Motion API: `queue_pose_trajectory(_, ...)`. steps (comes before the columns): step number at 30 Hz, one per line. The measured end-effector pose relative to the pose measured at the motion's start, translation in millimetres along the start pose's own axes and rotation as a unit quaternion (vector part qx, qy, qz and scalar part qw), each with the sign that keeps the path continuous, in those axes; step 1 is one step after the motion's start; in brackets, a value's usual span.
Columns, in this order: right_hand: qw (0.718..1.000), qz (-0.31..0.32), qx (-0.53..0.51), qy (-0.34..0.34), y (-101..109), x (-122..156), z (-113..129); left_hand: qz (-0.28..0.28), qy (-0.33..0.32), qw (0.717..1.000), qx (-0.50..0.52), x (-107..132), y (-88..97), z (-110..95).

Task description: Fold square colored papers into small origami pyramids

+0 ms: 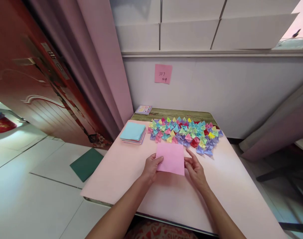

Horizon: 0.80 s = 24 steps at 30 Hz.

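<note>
A pink square sheet of paper (170, 158) lies on the pale pink tabletop (121, 172) in front of me. My left hand (151, 167) pinches its lower left edge, thumb on top of the sheet. At the sheet's right edge rests my right hand (195, 168), its fingers stretched along that edge and touching it. Just beyond the sheet spreads a cluster of several small folded paper pieces (185, 134) in many colours. A stack of square papers (133, 132) with a light blue sheet on top sits to the left of the cluster.
A small printed paper pack (143, 109) lies at the table's far left corner. A pink sticky note (163, 73) hangs on the white wall behind. A curtain (99, 66) and red door (29, 73) stand left; a green sheet (86, 164) lies on the floor.
</note>
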State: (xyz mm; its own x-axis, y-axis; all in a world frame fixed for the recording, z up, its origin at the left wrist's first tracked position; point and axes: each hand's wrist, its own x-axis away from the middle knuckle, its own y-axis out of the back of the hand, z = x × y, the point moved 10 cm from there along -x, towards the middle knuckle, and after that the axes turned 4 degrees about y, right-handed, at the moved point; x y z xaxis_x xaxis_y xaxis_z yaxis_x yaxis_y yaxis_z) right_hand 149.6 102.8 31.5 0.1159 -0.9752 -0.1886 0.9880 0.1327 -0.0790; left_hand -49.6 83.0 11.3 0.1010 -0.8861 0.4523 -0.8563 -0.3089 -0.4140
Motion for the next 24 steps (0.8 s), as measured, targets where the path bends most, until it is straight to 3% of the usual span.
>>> queue_pose_trajectory(4, 0.996, 0.030, 0.068, 0.057, -3.7, 6.9, -5.0, -0.018, 0.029, 0.999, 0.032, 5.5, 1.6, 16.6)
queue_pose_trajectory(7, 0.993, 0.019, 0.081, 0.088, -1.8, 6.0, -2.2, -0.002, 0.038, 0.999, 0.021, 15.2, -4.0, 15.8)
queue_pose_trajectory(9, 0.992, -0.014, 0.084, 0.093, 4.0, 5.8, 3.3, 0.043, 0.041, 0.998, 0.021, 24.5, -13.2, 8.7)
queue_pose_trajectory(14, 0.993, -0.098, 0.042, 0.044, 14.4, 16.3, 15.7, 0.241, -0.001, 0.969, 0.057, 58.4, -50.4, -14.5)
queue_pose_trajectory(16, 0.994, -0.106, 0.013, 0.030, 11.2, 22.4, 22.5, 0.267, -0.025, 0.963, 0.032, 66.7, -59.3, -13.1)
queue_pose_trajectory(19, 0.996, -0.088, 0.012, 0.013, 1.0, 29.4, 33.7, 0.253, -0.048, 0.966, 0.004, 69.2, -69.0, -5.0)
queue_pose_trajectory(24, 0.996, -0.094, -0.009, 0.001, -5.7, 38.2, 51.0, 0.146, -0.067, 0.987, 0.027, 60.6, -63.1, -6.6)
